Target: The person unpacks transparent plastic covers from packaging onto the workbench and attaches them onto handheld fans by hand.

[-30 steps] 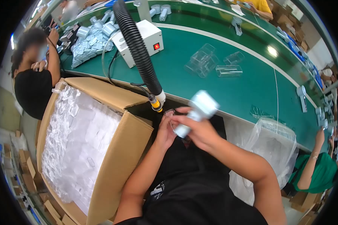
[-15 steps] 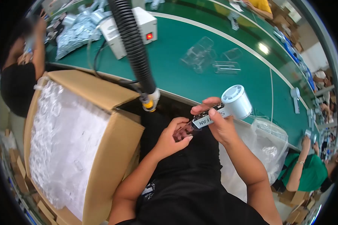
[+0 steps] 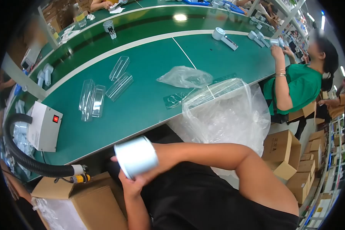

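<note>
A light blue handheld fan [image 3: 137, 157] is held in front of my body, its round head toward the camera and its handle hidden. My right hand [image 3: 163, 156] is behind the fan head, closed around the fan, with most fingers out of sight. Below the head, my left hand [image 3: 131, 184] is against the fan's underside, and one fingertip shows at its left edge. Whether the clear sleeve is in my left hand cannot be made out.
Clear plastic sleeves [image 3: 97, 100] and a thin bag [image 3: 186, 76] lie on the green table [image 3: 149, 103]. A white box [image 3: 45, 126] with a black hose stands left, above a carton [image 3: 96, 207]. A plastic-lined bin [image 3: 226, 119] adjoins the table. A person in green [image 3: 295, 86] works at right.
The view has swung to the right. The fan has turned so its head faces the camera and covers the handle, and my hands have come close together behind and under it.
</note>
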The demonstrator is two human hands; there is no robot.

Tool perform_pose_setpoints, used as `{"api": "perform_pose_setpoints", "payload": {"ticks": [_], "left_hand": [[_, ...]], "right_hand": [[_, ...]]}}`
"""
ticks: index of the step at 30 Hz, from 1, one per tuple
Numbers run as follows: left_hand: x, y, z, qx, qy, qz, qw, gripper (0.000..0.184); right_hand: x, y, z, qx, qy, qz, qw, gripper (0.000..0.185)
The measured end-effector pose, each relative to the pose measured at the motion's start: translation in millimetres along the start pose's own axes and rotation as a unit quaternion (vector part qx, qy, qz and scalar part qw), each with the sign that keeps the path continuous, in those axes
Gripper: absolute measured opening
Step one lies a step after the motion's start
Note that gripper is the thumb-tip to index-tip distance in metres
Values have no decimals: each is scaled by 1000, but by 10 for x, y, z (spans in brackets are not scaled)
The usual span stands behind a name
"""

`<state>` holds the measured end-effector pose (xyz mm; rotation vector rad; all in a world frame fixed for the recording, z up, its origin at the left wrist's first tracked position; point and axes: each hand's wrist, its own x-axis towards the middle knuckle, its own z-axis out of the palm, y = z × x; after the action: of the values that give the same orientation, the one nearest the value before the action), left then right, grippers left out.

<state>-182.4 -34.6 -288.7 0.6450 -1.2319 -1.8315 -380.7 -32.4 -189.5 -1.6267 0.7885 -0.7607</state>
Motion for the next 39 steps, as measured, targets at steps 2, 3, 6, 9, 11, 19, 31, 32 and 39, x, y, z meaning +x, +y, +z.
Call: {"api": "perform_pose_setpoints", "payload": {"ticks": [2,3,6,9,11,19,31,32,39], "left_hand": [[-23,110,-24,41,-48,66,996,64],[-52,208,-18,29,-75,73,994,59],[-55,297,-32,31,-98,97,990,64],[-160,-212,-416,-38,-100,56,993,70],[-59,61,-25,-118,-78,35,989,70],[-111,-30,-35,-29,-185,-41,982,52],[33,43,153,41,-153,-60,986,61],[-4,164,369,26,-123,-35,991,62],[-52,354,649,-37,-169,-21,985,57]], "right_hand": [[-509,-334,-258,-178,-7,15,984,93],[-722,-469,-474,-231,-53,44,970,91],[-942,-565,-1328,-512,311,31,800,76],[-418,104,-1854,-534,379,-36,755,68],[-46,481,-1899,-495,346,-1,797,50],[-1648,-43,-1575,-93,109,114,983,25],[-3450,1318,-760,-482,488,549,477,61],[-3372,1255,-667,-503,491,526,479,58],[-3599,1563,-691,-465,217,589,624,44]]}}
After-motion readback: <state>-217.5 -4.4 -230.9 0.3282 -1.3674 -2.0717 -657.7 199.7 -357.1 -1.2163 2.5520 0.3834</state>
